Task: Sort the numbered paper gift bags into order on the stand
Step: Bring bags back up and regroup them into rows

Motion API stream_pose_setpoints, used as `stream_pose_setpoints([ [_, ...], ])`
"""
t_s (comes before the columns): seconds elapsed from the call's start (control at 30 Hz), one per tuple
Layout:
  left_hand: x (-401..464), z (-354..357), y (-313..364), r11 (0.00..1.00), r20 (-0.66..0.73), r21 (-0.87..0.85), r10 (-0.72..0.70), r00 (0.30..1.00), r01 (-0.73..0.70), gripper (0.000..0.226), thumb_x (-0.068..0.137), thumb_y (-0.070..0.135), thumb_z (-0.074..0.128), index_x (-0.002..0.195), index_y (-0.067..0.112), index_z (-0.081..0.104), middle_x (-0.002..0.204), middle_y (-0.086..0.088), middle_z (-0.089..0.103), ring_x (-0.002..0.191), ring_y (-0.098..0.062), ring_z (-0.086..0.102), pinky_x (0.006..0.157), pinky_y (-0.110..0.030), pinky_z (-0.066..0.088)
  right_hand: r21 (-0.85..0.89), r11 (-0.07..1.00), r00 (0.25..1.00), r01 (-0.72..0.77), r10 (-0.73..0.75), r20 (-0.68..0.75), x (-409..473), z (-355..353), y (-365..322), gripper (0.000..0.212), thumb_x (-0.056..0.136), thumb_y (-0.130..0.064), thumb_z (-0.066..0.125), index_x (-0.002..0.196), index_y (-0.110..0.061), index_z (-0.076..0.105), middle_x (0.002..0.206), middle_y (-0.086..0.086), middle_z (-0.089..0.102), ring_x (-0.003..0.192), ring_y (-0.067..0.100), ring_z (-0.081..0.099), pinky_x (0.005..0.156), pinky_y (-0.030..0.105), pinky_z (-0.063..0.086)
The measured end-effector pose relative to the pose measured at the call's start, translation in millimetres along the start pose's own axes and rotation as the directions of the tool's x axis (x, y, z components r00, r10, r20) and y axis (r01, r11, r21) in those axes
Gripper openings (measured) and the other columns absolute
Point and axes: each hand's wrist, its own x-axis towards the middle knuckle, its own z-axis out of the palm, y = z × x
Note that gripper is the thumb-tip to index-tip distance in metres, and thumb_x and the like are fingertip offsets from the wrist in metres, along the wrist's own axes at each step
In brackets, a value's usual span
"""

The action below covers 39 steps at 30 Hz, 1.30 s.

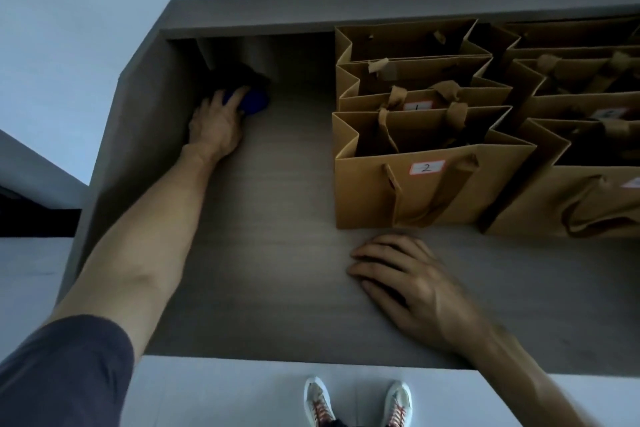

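Blue and rounded, a small object (255,101) sits at the far left corner of the stand (270,253), and the left hand (216,125) lies on it with the fingers (239,95) spread over its top. Whether those fingers are closed around it or only resting on it cannot be told, for the corner is dark and part of the object is hidden under the hand. The left arm stretches straight out over the stand's bare wood, with a dark sleeve (65,371) at its near end.

The right hand (408,282) lies flat on the stand, palm down, fingers loosely together and pointing left, holding nothing. It is just in front of the bag marked 2 (426,184), near it but not touching.

The brown paper bags stand upright on the right half of the stand, in two rows running from front to back. The bag marked 2 is the front one of the left row, its handles hanging down its face. Directly behind it stands the bag marked 1 (417,99), and behind that two more bags (408,45) whose labels cannot be seen. To the right of the bag marked 2 is a second row of bags (588,191); their labels are blurred or cut off by the edge.

Below the stand's near edge, two pale shoes (356,402) with orange laces stand on a light floor.
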Motion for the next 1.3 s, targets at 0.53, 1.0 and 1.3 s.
stream_pose_setpoints([
  [0.53, -219, -32, 7, 0.998, -0.091, -0.057, -0.022, 0.996, 0.017, 0.048, 0.1, 0.031, 0.045, 0.146, 0.034, 0.035, 0.137, -0.009, 0.05, 0.108, -0.035, 0.052, 0.089, -0.046, 0.042, 0.048, 0.999, 1.0, -0.008, 0.009, -0.024, -1, 6, 2, 0.032, 0.099, -0.038, 0.047, 0.119, -0.025, 0.069, 0.127, -0.009, 0.063, 0.122, 0.015, 0.051, 0.101, 0.036, 0.042],
  [1.0, -291, -41, 46, 0.996, -0.137, -0.077, -0.051, 0.989, 0.041, 0.051, 0.091, 0.054, 0.046, 0.136, 0.029, 0.049, 0.119, 0.003, 0.066, 0.096, -0.024, 0.058, 0.079, -0.036, 0.046, 0.22, 0.975, 0.973, -0.025, 0.074, -0.22, -4, -4, -1, 0.017, 0.095, -0.011, 0.063, 0.109, -0.009, 0.073, 0.111, 0.002, 0.069, 0.109, 0.012, 0.063, 0.098, 0.03, 0.049],
  [1.3, -310, -34, 158, 0.912, -0.098, -0.272, 0.291, 0.952, -0.307, 0.058, 0.088, 0.055, 0.057, 0.138, 0.028, 0.046, 0.122, 0.007, 0.065, 0.101, -0.015, 0.058, 0.088, -0.03, 0.046, 0.345, 0.917, 0.923, -0.202, 0.296, -0.246, -38, -38, -2, 0.025, 0.093, -0.019, 0.057, 0.115, -0.017, 0.068, 0.111, -0.007, 0.067, 0.111, -0.005, 0.058, 0.092, 0.007, 0.044],
])
